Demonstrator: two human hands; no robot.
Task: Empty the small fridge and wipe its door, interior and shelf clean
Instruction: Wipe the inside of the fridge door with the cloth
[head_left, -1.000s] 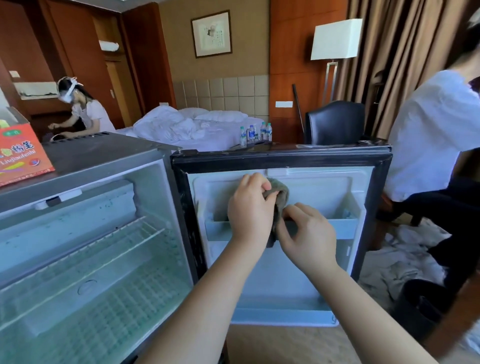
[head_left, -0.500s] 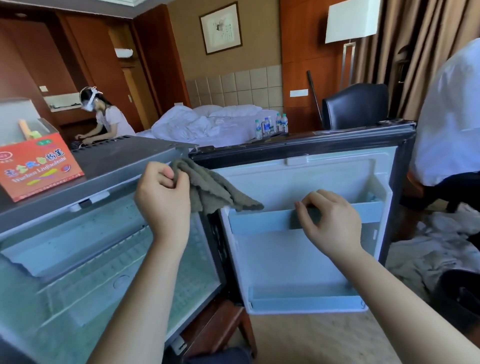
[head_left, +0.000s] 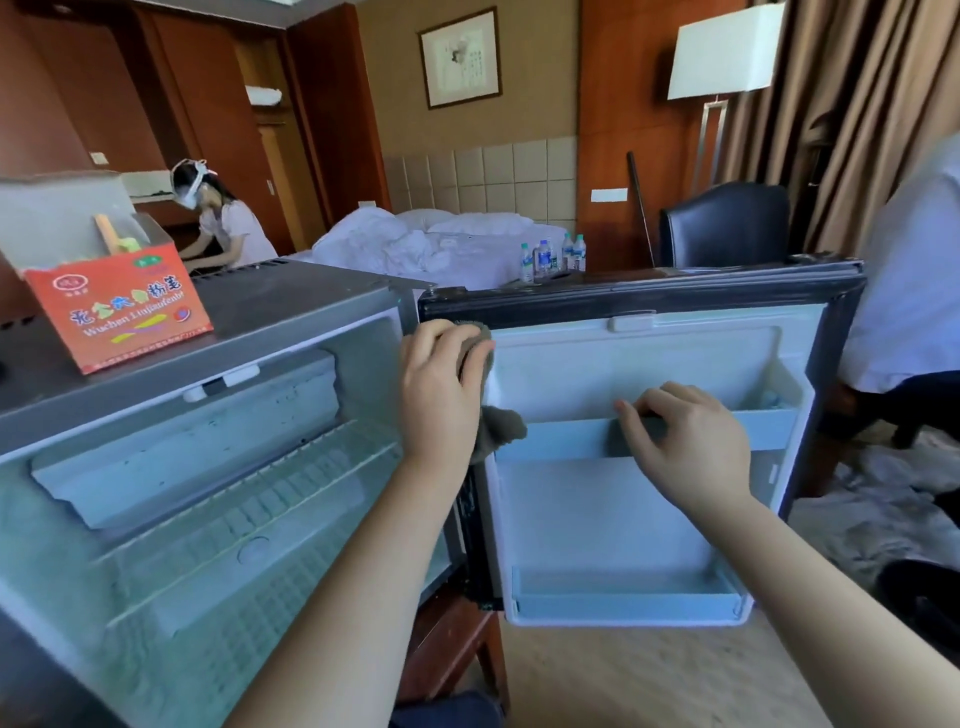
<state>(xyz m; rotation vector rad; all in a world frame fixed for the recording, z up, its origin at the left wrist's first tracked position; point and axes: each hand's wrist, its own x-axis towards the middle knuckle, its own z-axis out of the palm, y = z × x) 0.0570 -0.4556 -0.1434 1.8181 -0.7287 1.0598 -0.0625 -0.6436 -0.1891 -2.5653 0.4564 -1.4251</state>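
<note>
Left hand (head_left: 441, 384), just right of the open small fridge (head_left: 291, 332) with its wire shelf (head_left: 249, 499) sitting inside, is gripping a grey cloth (head_left: 503, 427) and pressing it against the upper hinge-side corner of the door (head_left: 597, 519). Right hand (head_left: 691, 441) is curling its fingers over the door's upper rack rail (head_left: 561, 439), holding it
</note>
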